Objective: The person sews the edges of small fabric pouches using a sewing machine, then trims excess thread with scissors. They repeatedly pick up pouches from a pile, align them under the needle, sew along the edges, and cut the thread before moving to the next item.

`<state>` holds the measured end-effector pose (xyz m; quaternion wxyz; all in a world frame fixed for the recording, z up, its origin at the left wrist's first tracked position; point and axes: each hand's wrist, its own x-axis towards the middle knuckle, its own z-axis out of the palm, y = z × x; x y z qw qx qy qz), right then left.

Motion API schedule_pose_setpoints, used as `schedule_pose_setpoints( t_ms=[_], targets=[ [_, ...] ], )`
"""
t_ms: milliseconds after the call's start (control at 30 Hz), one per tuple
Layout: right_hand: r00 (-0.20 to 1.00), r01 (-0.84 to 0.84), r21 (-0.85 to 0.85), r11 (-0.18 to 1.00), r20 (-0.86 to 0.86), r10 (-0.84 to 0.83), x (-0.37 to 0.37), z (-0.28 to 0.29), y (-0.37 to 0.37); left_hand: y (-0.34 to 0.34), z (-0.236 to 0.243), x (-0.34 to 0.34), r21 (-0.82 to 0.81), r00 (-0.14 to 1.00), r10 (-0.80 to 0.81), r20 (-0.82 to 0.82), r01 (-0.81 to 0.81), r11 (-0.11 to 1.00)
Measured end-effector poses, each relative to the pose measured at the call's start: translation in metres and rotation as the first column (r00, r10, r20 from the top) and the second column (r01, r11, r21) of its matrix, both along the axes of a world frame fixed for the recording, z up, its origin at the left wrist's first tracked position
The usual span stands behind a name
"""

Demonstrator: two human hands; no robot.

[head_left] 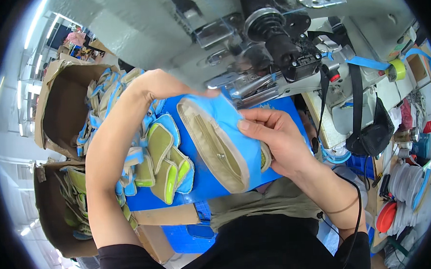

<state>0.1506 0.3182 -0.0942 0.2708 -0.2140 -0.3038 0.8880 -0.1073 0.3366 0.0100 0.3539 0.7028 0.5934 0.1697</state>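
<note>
I hold a blue fabric piece with an olive-tan zippered panel (220, 139) in front of a grey industrial sewing machine (269, 45). My left hand (167, 86) grips the piece's far top edge, close to the machine's needle area. My right hand (273, 137) pinches its right side, thumb on top of the blue fabric. The piece lies tilted over a blue work surface (203, 183). Beside it on the left lie several smaller sewn parts (163, 161) in blue, olive and bright green.
Two open cardboard boxes (60, 103) at the left hold several similar blue and green parts. A black pouch (372, 137) hangs from the machine at the right. Spools, red and white discs (401, 193) and a roll of yellow tape (396, 70) crowd the right side.
</note>
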Motion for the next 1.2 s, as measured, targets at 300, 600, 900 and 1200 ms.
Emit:
schedule_pose_setpoints(
  t_ms=[300,600,900,1200],
  targets=[
    [0.985,0.169,-0.067,0.983,-0.032,-0.172,-0.012,0.003,0.003,0.047,-0.018,-0.051,0.159,0.989,-0.119,-0.092,0.132,0.978],
    [0.951,0.306,-0.133,0.943,-0.015,-0.310,-0.021,0.004,-0.005,0.063,-0.019,-0.058,0.172,0.979,-0.092,-0.179,0.124,0.977],
    [0.943,0.332,-0.072,0.941,0.043,-0.330,-0.021,0.007,-0.004,0.052,-0.043,-0.057,0.417,0.968,0.022,-0.250,0.087,0.905],
    [0.992,0.125,0.047,0.991,0.024,-0.126,-0.008,0.002,-0.002,-0.092,-0.070,0.093,-0.305,0.228,0.503,0.834,-0.569,0.763]
  ],
)
